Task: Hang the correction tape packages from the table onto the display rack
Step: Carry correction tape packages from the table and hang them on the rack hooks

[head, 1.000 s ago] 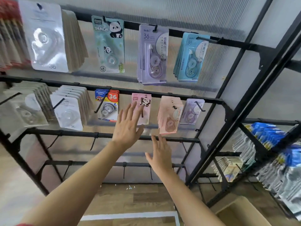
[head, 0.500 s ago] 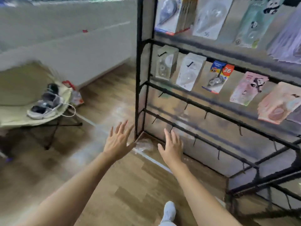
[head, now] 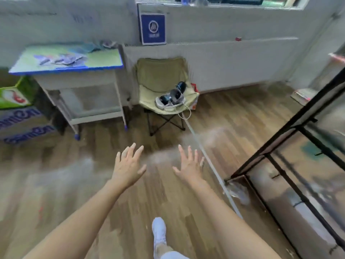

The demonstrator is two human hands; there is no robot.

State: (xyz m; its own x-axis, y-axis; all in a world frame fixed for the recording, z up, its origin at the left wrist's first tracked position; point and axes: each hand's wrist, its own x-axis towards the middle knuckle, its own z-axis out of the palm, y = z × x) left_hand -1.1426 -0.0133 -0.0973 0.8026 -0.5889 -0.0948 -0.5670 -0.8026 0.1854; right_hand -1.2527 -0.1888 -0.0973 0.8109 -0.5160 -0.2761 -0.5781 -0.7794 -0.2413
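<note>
**Q:** What are the hands doing?

**A:** Both bare arms reach forward over a wooden floor (head: 74,184). The left hand (head: 128,170) and the right hand (head: 188,167) are side by side, slightly apart, backs up, fingers straight and spread. Both are released and hold nothing.

**Q:** Where are the correction tape packages?

**A:** They are well ahead of the left hand and further to its left. A loose, blurred heap of purple and blue correction tape packages (head: 61,59) lies on the green top of a small table (head: 65,69) with a blue edge and white legs. No hand is near them.

**Q:** And the display rack?

**A:** Its black metal frame (head: 265,155) stands to the right of the right hand, its lower corner close to that wrist. The panels behind the bars are too blurred to read.

**Q:** What else is around?

**A:** Straight ahead of the hands, beside the table, is a beige folding chair (head: 160,75). A grey and black device (head: 171,99) with a white cable lies on its seat. A white strip (head: 211,165) on the floor passes just right of the right hand. Below the forearms, between them, a white shoe (head: 159,230) steps forward. Far left of the left hand sits a green carton (head: 15,94).
</note>
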